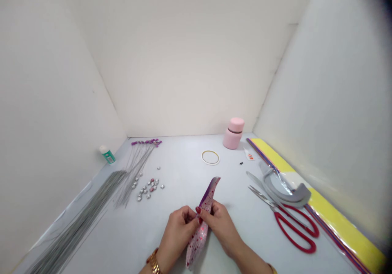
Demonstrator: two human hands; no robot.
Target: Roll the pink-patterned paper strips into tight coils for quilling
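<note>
Bright, even, diffuse light, source unclear. Faint soft shadow beside bare right hand (221, 223). Glints on shiny pink red-flecked strip (197, 241); glare on crinkled clear plastic (283, 184) by flat yellow sheet (337, 225). Wide-angle stretch toward edges; smooth white right wall (337, 86) blurs outward, dark vignetting upper right. Small silver star-shaped pieces (143, 191) look soft.

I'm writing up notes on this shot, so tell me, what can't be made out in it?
All in the head view:
- Right hand: some fingertips hidden behind the patterned strip.
- Grey wires: near ends cut off by the bottom edge.
- Pink jar: inside hidden by its lid.
- Black pieces: too small to identify.
- Green label: print too small and blurred to read.
</note>
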